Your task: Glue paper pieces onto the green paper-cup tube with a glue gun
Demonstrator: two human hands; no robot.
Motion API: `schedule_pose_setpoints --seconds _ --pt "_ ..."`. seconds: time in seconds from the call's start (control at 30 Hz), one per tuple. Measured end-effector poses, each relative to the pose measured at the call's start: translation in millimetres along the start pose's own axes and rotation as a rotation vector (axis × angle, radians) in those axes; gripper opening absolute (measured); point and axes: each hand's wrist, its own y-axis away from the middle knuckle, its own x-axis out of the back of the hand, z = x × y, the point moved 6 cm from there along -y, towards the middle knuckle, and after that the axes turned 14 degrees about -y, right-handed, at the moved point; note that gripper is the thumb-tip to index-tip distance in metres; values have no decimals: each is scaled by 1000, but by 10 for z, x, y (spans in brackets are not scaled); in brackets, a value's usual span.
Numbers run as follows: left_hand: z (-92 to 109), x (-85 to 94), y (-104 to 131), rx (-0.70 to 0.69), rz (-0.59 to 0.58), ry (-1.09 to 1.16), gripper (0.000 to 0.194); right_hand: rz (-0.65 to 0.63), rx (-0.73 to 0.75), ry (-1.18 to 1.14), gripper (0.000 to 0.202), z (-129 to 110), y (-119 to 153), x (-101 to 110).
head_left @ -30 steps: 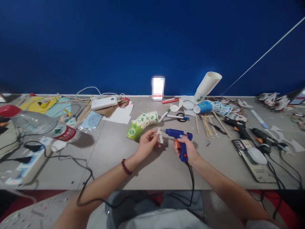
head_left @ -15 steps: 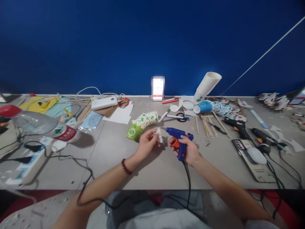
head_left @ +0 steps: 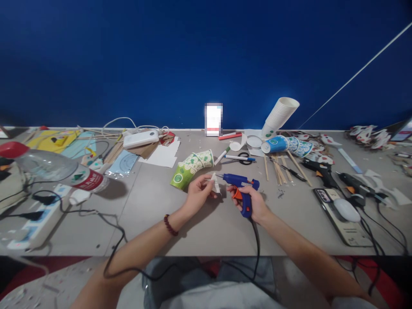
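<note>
- The paper is pinched between the thumb and fingers of the left hand, above the table.
- The gun is gripped by the right hand, with its nozzle pointed at the upper part of the paper.
- The paper should be gripped low and steadied, so that the upper part is left free and the fingertips are clear of the hot nozzle.
- The nozzle should be moved slowly, with light, even pressure on the trigger; a thin bead is judged enough, as excess could run or soften the paper.
- Slack should be left in the cord, so that the gun is not tugged.
- Whether the nozzle touches the paper cannot be told; no glue can be made out.
- The far side of the paper is hidden by the left hand, and whether the trigger is pressed is unclear.
- The scissors are partly covered by a pen.
- The display is blurred, and the bottle is cut off at the cap.
</note>
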Motion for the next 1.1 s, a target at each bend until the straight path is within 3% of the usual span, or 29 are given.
schedule_pose_setpoints --seconds 0.23,1.1 --pt "-2 -13 3 10 -20 26 52 100 -13 1 21 1 20 6" --pt "-3 -33 2 -3 -45 22 51 101 -22 58 23 6 30 47"
